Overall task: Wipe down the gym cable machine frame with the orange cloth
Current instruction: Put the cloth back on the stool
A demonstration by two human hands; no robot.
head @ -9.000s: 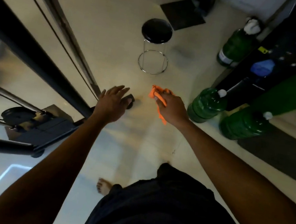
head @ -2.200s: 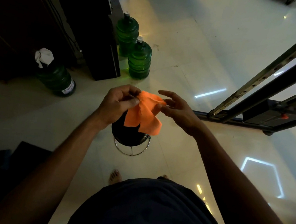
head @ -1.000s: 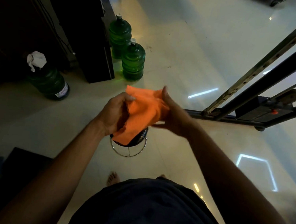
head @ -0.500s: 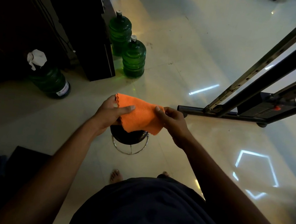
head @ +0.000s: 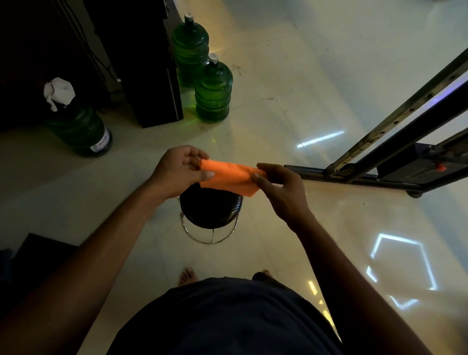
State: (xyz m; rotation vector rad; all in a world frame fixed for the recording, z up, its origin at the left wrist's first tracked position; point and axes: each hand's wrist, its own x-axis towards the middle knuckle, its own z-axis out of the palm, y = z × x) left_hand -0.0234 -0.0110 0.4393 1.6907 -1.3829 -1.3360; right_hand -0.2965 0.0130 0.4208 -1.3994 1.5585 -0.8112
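A glossy tiled floor [head: 289, 64] lies below. Both hands, left hand [head: 180, 171] and right hand [head: 281, 189], pinch the folded orange cloth [head: 228, 178] above a stool [head: 209, 213]; this looks like preparation, with carrying it rightward to the cable machine frame [head: 436, 116] next.

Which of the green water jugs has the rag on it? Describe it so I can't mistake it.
Start at the tall dark cabinet on the left. Two green jugs stand at its right corner; the third jug sits alone at its left. Only that one has a crumpled white rag on its neck and a white label.
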